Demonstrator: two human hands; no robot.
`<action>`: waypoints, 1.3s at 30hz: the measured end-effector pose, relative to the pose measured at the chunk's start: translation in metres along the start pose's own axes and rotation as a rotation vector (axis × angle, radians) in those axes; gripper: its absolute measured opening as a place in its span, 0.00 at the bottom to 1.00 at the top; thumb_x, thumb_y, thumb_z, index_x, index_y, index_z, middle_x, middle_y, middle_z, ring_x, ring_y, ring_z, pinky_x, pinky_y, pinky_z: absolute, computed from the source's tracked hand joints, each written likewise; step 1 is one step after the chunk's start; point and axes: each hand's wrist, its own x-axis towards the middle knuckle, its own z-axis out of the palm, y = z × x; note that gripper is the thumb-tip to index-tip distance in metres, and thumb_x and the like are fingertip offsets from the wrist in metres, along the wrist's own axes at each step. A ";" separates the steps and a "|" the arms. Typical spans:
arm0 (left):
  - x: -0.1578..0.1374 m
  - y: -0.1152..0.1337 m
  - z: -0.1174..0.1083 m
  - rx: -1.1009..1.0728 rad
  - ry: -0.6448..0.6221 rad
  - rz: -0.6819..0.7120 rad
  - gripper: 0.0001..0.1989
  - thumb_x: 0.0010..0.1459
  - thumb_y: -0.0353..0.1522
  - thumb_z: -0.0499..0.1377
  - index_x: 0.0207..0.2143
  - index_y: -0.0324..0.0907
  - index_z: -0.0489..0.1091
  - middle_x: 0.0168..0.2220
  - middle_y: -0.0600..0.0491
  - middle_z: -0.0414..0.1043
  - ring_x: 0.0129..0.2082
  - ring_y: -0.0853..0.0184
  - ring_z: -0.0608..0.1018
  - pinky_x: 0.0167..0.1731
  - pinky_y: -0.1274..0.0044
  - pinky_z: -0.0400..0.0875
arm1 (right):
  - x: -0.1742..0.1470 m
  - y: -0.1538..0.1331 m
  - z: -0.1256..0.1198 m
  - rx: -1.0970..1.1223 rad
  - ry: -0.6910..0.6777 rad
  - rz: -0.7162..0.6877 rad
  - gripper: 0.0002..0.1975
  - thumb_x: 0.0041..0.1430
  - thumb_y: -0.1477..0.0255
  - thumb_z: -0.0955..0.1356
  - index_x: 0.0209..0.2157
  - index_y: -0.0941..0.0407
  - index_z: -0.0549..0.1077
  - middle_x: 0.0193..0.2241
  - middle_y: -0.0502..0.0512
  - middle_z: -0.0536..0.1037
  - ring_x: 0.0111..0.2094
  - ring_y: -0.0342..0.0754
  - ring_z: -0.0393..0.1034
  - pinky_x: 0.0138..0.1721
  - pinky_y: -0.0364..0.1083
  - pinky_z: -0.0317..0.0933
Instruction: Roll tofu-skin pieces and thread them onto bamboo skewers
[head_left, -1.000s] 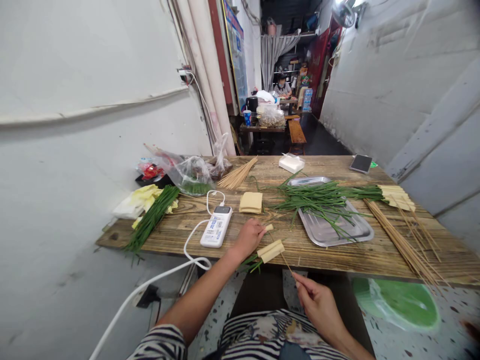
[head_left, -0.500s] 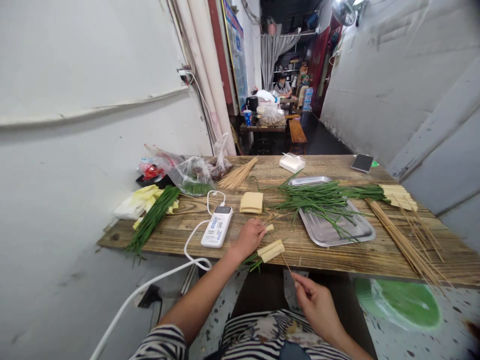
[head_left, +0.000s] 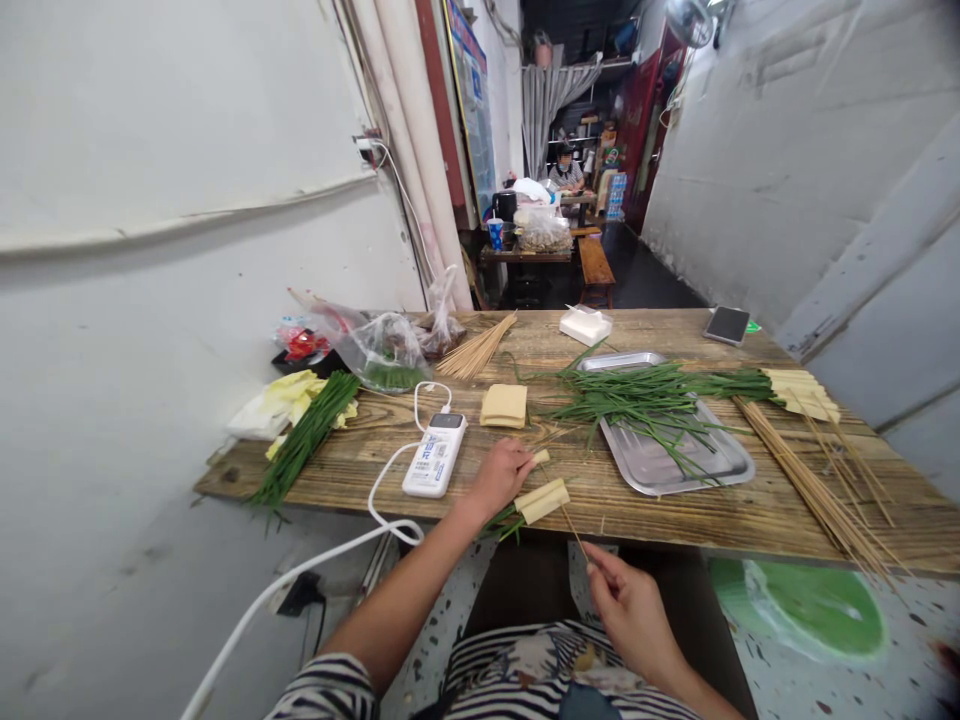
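My left hand [head_left: 504, 474] rests at the table's near side, fingers closed around a small tofu-skin roll [head_left: 541, 457] whose pale end pokes out past the fingertips. Just in front of me lie tofu-skin rolls [head_left: 542, 502] side by side, with green chive ends [head_left: 504, 520] sticking out to their left. A thin bamboo skewer [head_left: 574, 531] runs from these rolls to my right hand [head_left: 626, 600], which pinches it between thumb and fingers beyond the table edge. A stack of square tofu sheets [head_left: 503, 406] sits ahead of my left hand.
A metal tray [head_left: 675, 470] with loose chives [head_left: 637, 395] stands to the right, beside bamboo skewers [head_left: 795, 470] and finished rolls [head_left: 801, 393]. On the left are a white power bank [head_left: 435, 457] with a cable, a chive bundle [head_left: 307, 440] and plastic bags [head_left: 390, 345]. A person [head_left: 566, 170] sits far back.
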 end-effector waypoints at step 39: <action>0.005 0.009 -0.016 -0.165 -0.117 -0.130 0.14 0.62 0.34 0.53 0.33 0.41 0.77 0.35 0.50 0.75 0.36 0.66 0.75 0.38 0.75 0.68 | 0.049 0.001 0.020 -0.162 -0.056 -0.173 0.22 0.59 0.67 0.60 0.49 0.61 0.73 0.41 0.62 0.80 0.39 0.52 0.76 0.42 0.47 0.68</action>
